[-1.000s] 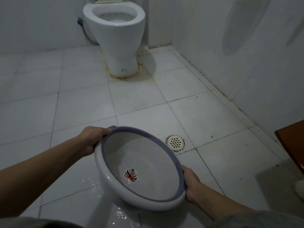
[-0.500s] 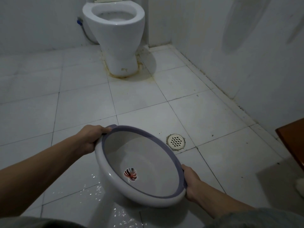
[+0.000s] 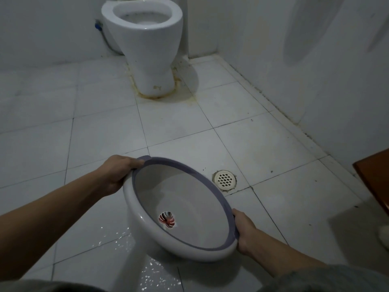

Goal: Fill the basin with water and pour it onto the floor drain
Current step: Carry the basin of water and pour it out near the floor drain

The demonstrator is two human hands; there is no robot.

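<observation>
A white basin (image 3: 145, 230) with a purple rim and a red sticker inside hangs above the tiled floor, tilted toward me so its inside shows. I see no pool of water inside it. My left hand (image 3: 117, 173) grips the rim at its far left. My right hand (image 3: 245, 234) grips the rim at the near right. The round white floor drain (image 3: 224, 179) lies in the floor just right of and beyond the basin, apart from it.
A white toilet (image 3: 147, 49) stands at the back against the wall. White walls run along the back and the right. A brown wooden edge (image 3: 374, 178) juts in at the right. Wet splashes glisten on the tiles (image 3: 151, 275) below the basin.
The basin and both hands have shifted only slightly; the view has crept a little. The grip is unchanged.
</observation>
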